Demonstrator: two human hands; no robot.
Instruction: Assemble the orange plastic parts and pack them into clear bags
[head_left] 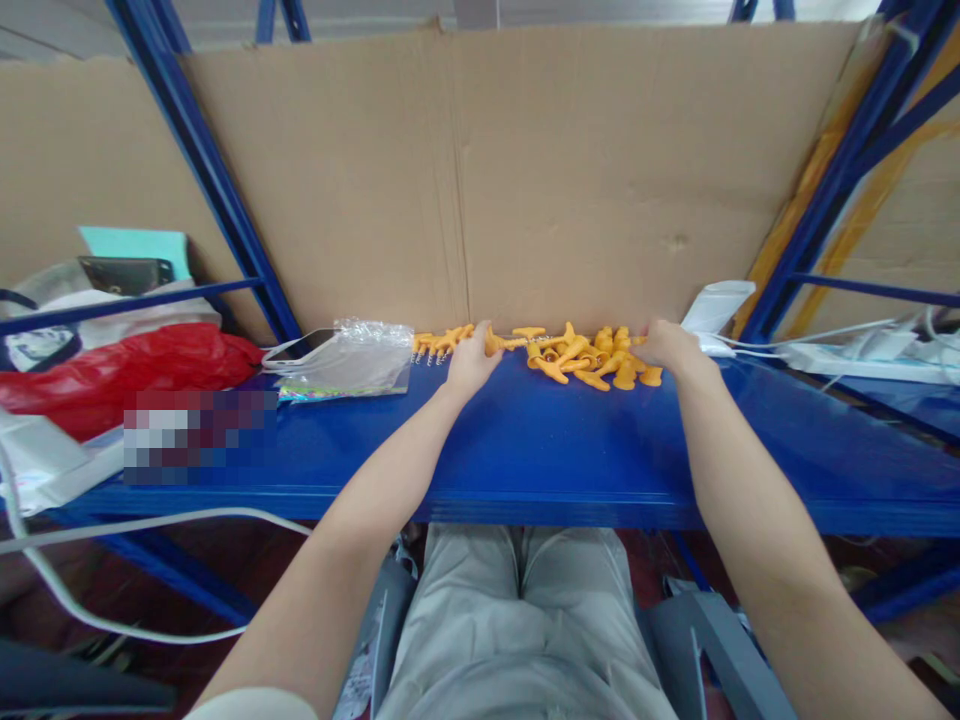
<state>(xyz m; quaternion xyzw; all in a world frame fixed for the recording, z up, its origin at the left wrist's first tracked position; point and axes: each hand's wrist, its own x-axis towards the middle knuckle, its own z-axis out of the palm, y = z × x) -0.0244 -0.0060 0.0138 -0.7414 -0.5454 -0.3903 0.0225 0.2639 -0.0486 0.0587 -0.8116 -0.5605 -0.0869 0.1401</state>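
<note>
Near the back of the blue shelf, my left hand point(471, 366) is closed around a yellow-handled corkscrew point(492, 341). Just left of that hand lies a row of similar corkscrews point(442, 341), their metal spirals pointing toward me. My right hand point(667, 346) reaches to the right end of a loose pile of yellow plastic pieces point(577, 356) and touches it. Handle shapes and short cup-like parts are mixed in this pile. The right fingers are mostly hidden and blurred, so their grip does not show.
A tall cardboard sheet point(570, 170) stands behind the blue shelf point(555, 450). Left are a clear plastic bag point(360, 358) and a red bag point(150, 370). A white packet point(718, 305) leans at right, near a power strip point(877, 352). Blue posts flank the work area.
</note>
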